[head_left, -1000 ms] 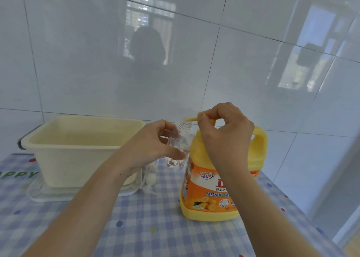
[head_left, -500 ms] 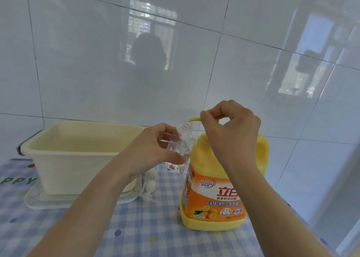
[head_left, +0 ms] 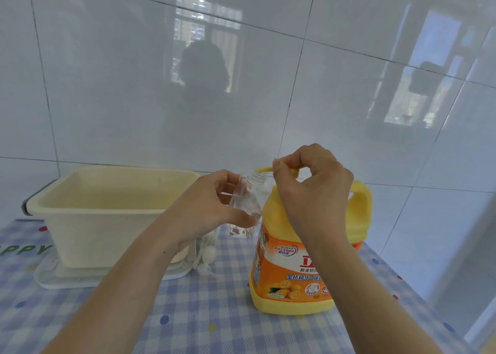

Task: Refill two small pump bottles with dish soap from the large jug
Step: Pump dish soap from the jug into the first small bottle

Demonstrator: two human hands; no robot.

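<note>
The wall (head_left: 107,85) ahead is all large, glossy white tiles, with thin dark grout lines (head_left: 295,66) running slantwise across it. It shines like a dull mirror. High up at the middle it gives back a barred window (head_left: 206,17), bright with daylight, and below that the dim outline of a person (head_left: 204,69). Further right, a second pale window reflection (head_left: 410,95) sits on the tiles. The wall turns a corner at the right, where a side wall (head_left: 456,219) of the same tile runs toward me. The light is soft, cool and even. Below stands a table under a blue-and-white checked cloth (head_left: 214,313) with scattered coloured dots and green letters (head_left: 24,250) near its left edge.
</note>
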